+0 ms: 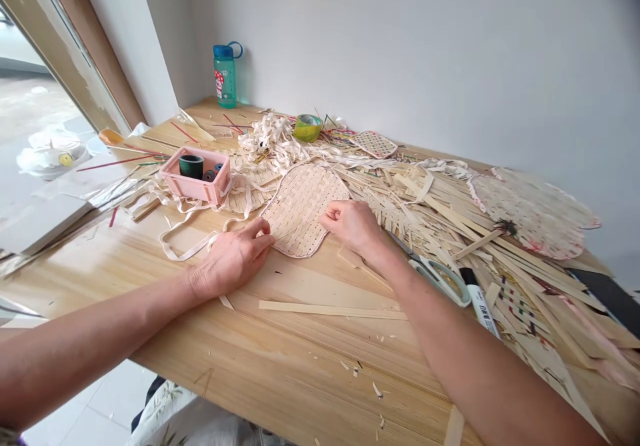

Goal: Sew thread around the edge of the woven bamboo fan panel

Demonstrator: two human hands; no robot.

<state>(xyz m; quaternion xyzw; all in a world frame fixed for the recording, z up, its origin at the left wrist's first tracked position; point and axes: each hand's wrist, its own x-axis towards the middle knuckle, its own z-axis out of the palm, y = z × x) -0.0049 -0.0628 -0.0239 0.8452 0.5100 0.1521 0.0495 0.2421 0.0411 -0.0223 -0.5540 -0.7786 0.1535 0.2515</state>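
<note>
A rounded woven mat (305,199) of pale strips with a stitched edge lies on the wooden table, between my hands. My left hand (240,253) is at its lower left edge, thumb and fingers pinched together. Over the mat's right side, my right hand (355,226) is closed in a pinch. A thin pale strand (299,228) runs across the mat from one hand to the other, and its ends go into both pinches. Whether a needle is in either hand is too small to tell.
A pink box (195,189) with spools stands left of the mat. Scissors (443,279) and a marker (480,303) lie by my right forearm. Loose strips (450,213) cover the right side. Behind are yellow-green tape (307,128) and a bottle (225,79).
</note>
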